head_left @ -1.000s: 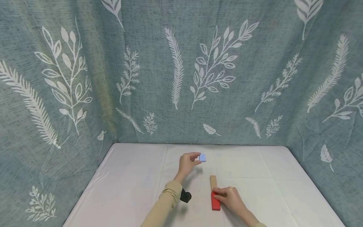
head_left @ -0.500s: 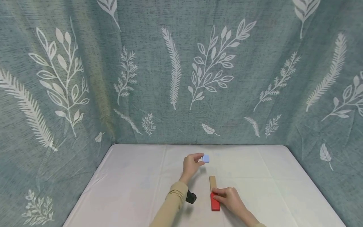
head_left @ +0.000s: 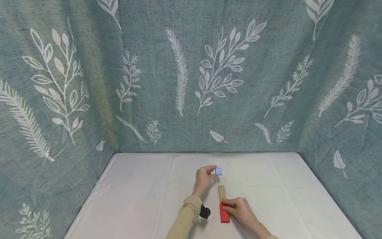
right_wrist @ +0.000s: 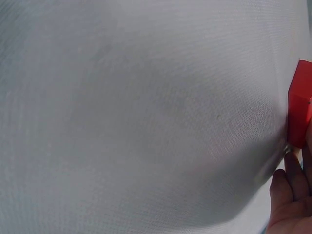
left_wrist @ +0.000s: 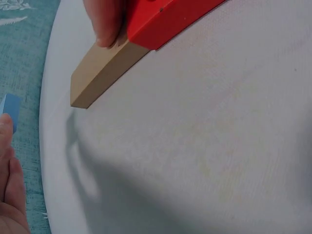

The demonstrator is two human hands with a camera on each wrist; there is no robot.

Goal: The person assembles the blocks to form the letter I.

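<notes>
My left hand pinches a small light-blue block between thumb and fingers, above the table just beyond the far end of a tan wooden block. That narrow block lies in line with a red block, their ends meeting. At this joint my right hand grips the red block, and one fingertip touches the wooden one. Seen from the left wrist, the blue block is at the left edge, apart from the wooden block. The right wrist view catches only part of the red block.
A white cloth covers the table. Green leaf-patterned curtains hang behind it and along both sides. A black wrist camera sticks out beside the left sleeve, close to the red block.
My left hand has carried the blue block to the right and slightly nearer, towards the wooden block's far end. The right hand and both blocks by it stay in place. The head view has shifted slightly.
</notes>
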